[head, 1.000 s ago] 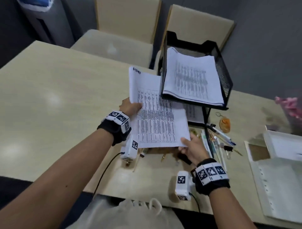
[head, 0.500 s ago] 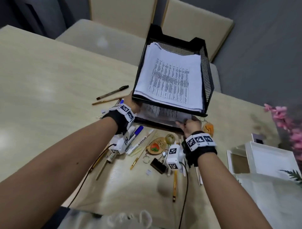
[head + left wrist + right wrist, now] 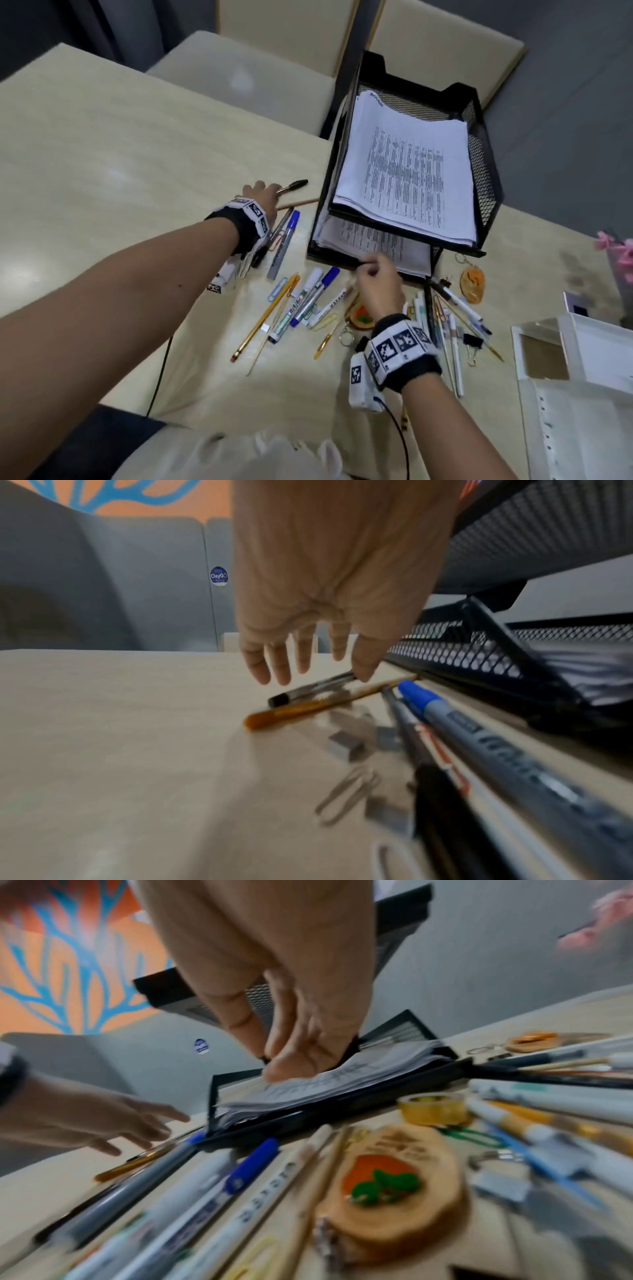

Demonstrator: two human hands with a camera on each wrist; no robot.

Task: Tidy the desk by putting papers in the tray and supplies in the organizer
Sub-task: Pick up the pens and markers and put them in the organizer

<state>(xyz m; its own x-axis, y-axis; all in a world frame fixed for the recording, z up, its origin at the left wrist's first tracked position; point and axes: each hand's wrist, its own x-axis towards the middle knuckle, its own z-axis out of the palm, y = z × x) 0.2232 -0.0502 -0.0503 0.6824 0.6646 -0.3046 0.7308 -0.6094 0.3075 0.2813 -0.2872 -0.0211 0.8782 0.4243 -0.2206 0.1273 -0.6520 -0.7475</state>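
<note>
black mesh tray [image 3: 486,185], blue-capped marker [image 3: 286,241], beige desk [image 3: 102,178]

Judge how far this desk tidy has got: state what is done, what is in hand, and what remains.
Done: papers fill the black tray, with more on its lower tier. In hand: the left hand reaches a black pen; the right hand rests at the lower stack. Left: markers, pencils, clips and keychains on the desk.

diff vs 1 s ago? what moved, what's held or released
The paper stack went from both hands into the tray's lower tier. The left hand let go and moved left to the black pen on the desk, fingers spread over it, no grip yet. The right hand stays at the stack's front edge, fingertips on the paper. Top-tier papers and scattered supplies unchanged.
</note>
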